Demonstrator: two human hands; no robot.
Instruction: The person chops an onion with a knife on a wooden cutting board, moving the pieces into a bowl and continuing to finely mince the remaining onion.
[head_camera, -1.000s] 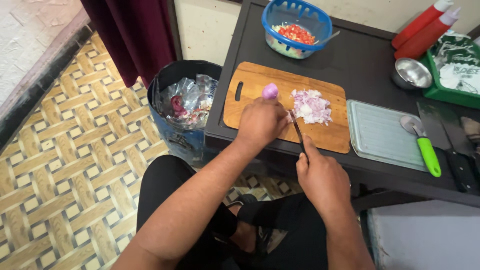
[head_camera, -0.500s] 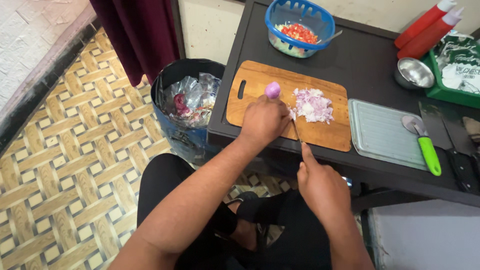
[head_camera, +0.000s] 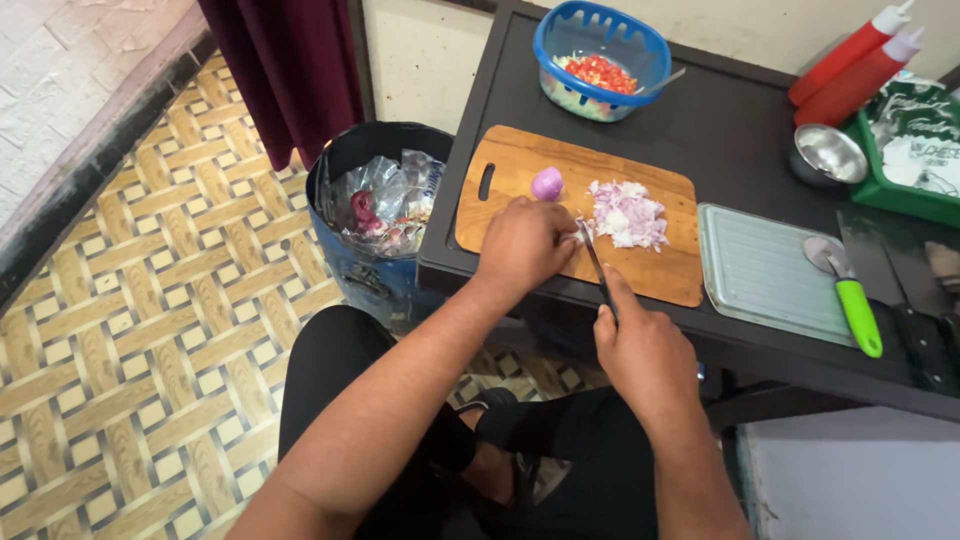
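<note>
Onion piece (head_camera: 580, 232) pinned on wooden cutting board (head_camera: 520, 170) under left hand (head_camera: 522, 243), fingers curled down over it. Right hand (head_camera: 640, 350) closed round knife (head_camera: 597, 268) handle, blade tip right at the left fingertips. Chopped pile (head_camera: 628, 213) just beside, peeled half onion (head_camera: 546, 184) near the board's handle slot. Probably light but slick and layered — likely to slide or fall apart, so best held from the top, knuckles forward. Elsewhere on the dark bench (head_camera: 730, 110): blue basket (head_camera: 640, 40), grey tray (head_camera: 765, 270), green-handled peeler (head_camera: 855, 305) — bin (head_camera: 350, 270) on the floor.
</note>
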